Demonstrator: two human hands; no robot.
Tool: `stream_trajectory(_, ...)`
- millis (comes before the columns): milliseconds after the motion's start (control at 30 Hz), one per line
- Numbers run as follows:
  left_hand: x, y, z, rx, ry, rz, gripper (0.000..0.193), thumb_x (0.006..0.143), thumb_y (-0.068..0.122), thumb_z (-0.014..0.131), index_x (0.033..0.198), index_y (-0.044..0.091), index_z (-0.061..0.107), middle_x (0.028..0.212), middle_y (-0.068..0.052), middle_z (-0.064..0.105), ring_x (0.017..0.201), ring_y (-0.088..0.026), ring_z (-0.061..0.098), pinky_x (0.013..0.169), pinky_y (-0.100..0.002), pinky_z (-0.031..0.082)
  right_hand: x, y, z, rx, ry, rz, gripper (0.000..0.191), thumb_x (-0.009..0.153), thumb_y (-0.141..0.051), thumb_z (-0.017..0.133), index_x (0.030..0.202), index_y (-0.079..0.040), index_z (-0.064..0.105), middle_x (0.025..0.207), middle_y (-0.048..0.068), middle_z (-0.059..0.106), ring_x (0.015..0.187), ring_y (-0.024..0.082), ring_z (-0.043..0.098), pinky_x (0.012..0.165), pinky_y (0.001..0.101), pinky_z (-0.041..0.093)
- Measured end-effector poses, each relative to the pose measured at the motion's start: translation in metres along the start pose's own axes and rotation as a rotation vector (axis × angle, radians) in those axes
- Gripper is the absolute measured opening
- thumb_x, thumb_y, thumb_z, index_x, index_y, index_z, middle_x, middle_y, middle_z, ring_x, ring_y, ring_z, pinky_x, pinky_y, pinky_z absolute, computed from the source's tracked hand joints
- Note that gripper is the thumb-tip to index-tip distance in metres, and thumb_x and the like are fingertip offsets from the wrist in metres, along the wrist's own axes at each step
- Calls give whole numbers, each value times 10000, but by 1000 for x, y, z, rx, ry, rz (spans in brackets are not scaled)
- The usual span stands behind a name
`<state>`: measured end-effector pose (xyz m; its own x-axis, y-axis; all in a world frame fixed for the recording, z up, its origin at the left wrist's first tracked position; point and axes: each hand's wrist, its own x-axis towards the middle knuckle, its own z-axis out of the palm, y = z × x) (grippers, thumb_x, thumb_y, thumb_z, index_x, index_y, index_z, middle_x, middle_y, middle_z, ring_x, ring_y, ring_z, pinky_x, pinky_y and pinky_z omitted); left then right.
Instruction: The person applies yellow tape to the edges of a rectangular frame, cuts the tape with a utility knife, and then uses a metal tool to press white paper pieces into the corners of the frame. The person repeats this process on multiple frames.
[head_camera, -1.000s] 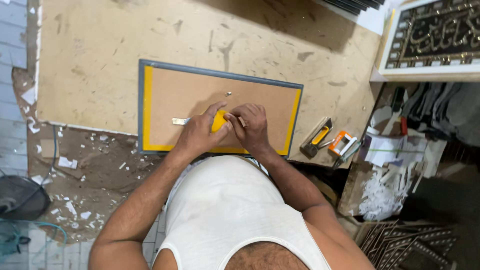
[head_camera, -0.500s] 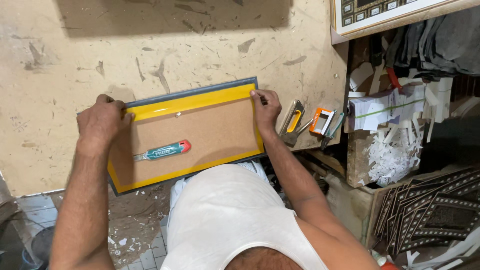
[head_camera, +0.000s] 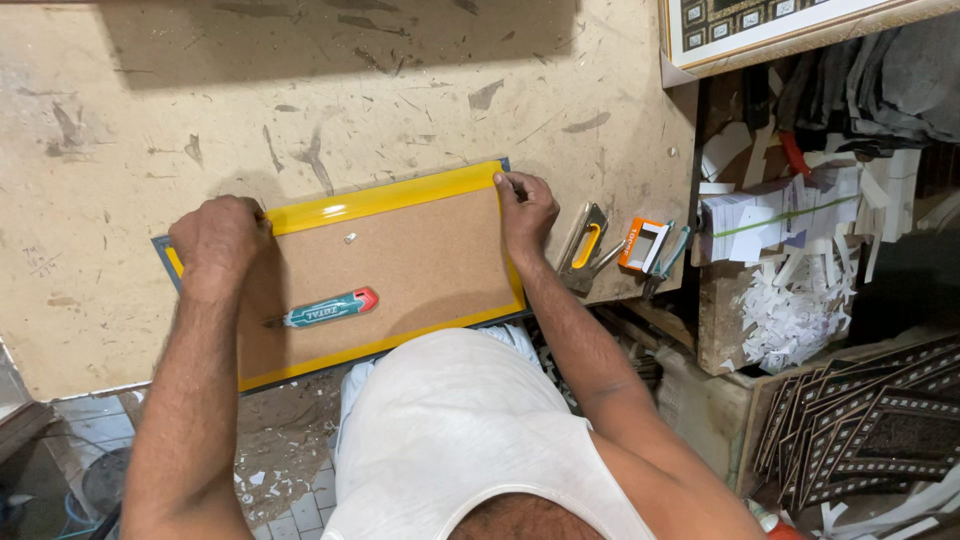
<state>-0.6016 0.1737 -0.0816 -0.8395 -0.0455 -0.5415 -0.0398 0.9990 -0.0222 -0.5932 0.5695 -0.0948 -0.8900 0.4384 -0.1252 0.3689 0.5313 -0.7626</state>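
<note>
A picture frame (head_camera: 380, 205) with a yellow border lies face down on the worn workbench (head_camera: 330, 90), its brown backing board up. My left hand (head_camera: 215, 240) grips the frame's far left corner. My right hand (head_camera: 525, 210) holds the far right corner, fingers curled over the edge. A green screwdriver with a red cap (head_camera: 325, 310) rests on the backing board between my hands. A small metal tab (head_camera: 350, 238) sits on the board near the far edge.
A staple gun with a yellow grip (head_camera: 583, 243) and an orange tool (head_camera: 645, 243) lie at the bench's right edge. Stacked paper scraps (head_camera: 775, 215), a decorated frame (head_camera: 790, 25) and dark ornate frames (head_camera: 870, 430) crowd the right side. Tiled floor with debris (head_camera: 270, 470) is below.
A second ago both hands worked at the board's centre with a yellow tool. Since then they spread to the frame's two far corners, and the screwdriver lies on the board.
</note>
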Motion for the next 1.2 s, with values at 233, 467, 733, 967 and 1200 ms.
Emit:
stream_trajectory(233, -5, -2, -4, -14, 23, 15, 223, 906, 301, 715, 1027, 137, 804, 1020, -112, 769, 940, -334, 741, 743, -467, 590, -4, -15, 2, -65, -42, 183, 456, 895, -201, 803, 1250, -22, 578, 956, 128, 709, 831, 158, 673, 720, 314, 580)
stream_trajectory(467, -9, -12, -12, -43, -70, -3, 220, 892, 196, 683, 1031, 73, 801, 1031, -167, 776, 942, -350, 755, 760, -459, 602, -70, -39, 46, -568, -281, -811, 778, 1027, -445, 668, 1567, 47, 402, 1655, 200, 334, 1548, 348, 346, 1298, 526, 227)
stream_trajectory(733, -9, -50, -4, -64, -27, 110, 212, 894, 149, 650, 1029, 68, 792, 1033, -163, 774, 947, -347, 760, 762, -456, 614, -104, -55, 64, -685, -268, -392, 1113, 947, -592, 674, 1597, 121, 119, 1689, 326, 51, 1591, 430, 25, 1281, 557, 61)
stream_trajectory(967, -19, -163, -35, -464, -86, 587, 471, 834, 389, 745, 1208, 103, 729, 1020, -133, 736, 788, -312, 721, 732, -449, 583, -127, -78, 87, -693, -152, -496, 1101, 945, -584, 720, 1623, 82, 165, 1706, 307, 109, 1606, 430, 88, 1304, 552, 105)
stream_trajectory(1200, -31, -274, -55, -368, -422, 237, 487, 914, 440, 712, 1297, 139, 714, 932, -133, 804, 680, -226, 728, 714, -411, 587, -140, -89, 112, -678, -118, -533, 1074, 979, -585, 704, 1626, 99, 186, 1699, 323, 165, 1601, 451, 139, 1308, 555, 128)
